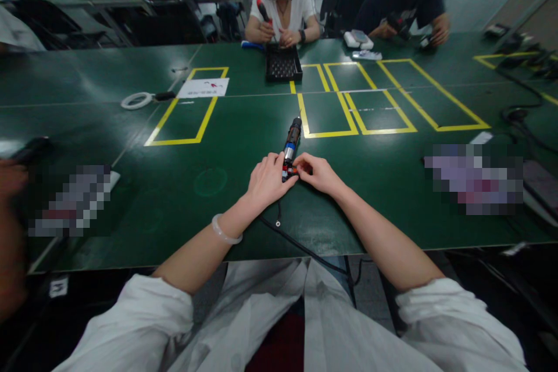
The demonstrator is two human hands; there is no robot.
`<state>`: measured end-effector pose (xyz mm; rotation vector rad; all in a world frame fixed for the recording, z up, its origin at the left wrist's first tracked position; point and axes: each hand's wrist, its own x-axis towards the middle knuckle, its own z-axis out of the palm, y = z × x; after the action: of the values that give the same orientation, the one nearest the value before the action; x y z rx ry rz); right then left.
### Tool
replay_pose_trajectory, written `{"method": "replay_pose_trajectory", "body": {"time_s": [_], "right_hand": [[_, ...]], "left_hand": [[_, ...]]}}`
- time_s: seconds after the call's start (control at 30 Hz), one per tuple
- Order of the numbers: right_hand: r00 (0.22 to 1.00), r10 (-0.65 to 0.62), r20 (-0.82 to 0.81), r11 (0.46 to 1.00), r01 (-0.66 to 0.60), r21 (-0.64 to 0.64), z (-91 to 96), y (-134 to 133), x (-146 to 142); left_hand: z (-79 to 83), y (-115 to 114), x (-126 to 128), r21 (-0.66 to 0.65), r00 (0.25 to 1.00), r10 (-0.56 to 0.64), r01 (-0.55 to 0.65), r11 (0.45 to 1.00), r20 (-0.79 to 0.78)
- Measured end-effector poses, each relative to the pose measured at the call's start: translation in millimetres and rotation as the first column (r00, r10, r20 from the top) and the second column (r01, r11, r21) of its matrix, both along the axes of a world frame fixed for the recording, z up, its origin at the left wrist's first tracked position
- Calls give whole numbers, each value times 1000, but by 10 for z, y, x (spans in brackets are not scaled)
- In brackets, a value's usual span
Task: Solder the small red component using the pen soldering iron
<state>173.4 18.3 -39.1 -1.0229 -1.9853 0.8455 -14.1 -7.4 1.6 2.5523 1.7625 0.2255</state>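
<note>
An electric screwdriver point(292, 138) lies on the green table in front of me, its thin bit pointing away. Its inner parts show: a blue band, a silver motor section and red and white bits at the near end. My left hand point(269, 177) holds the tool down from the left, fingers closed along its rear. On the other side, my right hand point(317, 172) pinches a small orange-red part point(293, 170) at that rear end; its exact kind is too small to tell. A black cord point(300, 250) with a ring terminal point(278, 224) nearby runs from below my left hand over the table edge.
Yellow tape outlines point(329, 135) mark the table point(375, 186). Across from me a person holds a red-black screwdriver point(263, 10) over a black tray point(283, 64). A paper sheet point(204, 88) and white cable coil point(137, 100) lie left. Blurred items point(475, 177) sit right.
</note>
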Motion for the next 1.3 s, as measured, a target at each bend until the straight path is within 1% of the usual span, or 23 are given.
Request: {"method": "replay_pose_trajectory", "body": {"time_s": [0.13,0.3,0.43,0.53,0.67,0.83,0.97,1.1,1.2,1.3], "right_hand": [[1000,-5,-2,1000,5,7,-16,3,10],[1000,11,-25,999,-12,-35,-20,0,11],[998,24,-52,996,-28,-86,-22,11,29],[999,6,-45,995,-10,-97,-23,19,40],[1000,-10,-23,996,8,-85,-22,20,40],[1000,-4,-16,998,3,-65,-32,30,34],[1000,-7,-12,998,6,-66,-32,31,31],[1000,-3,2,998,3,-69,-36,27,33],[1000,-3,7,998,4,-62,-43,28,36],[1000,3,-1,998,-3,-66,-41,26,39]], "left_hand": [[-26,41,33,10,999,45,-45,999,0],[-17,61,5,22,999,32,-31,999,-18],[20,56,-111,21,998,14,-13,1000,-62],[34,50,-287,21,996,15,-14,1000,-90],[32,75,-649,23,989,69,-66,998,-130],[39,169,-1232,19,959,209,-210,978,-191],[70,279,-1746,37,912,334,-335,941,-238],[120,439,-2227,14,853,424,-441,897,-304],[163,575,-2532,-28,808,486,-523,852,-332],[210,679,-2771,-63,769,530,-586,808,-358]]}}
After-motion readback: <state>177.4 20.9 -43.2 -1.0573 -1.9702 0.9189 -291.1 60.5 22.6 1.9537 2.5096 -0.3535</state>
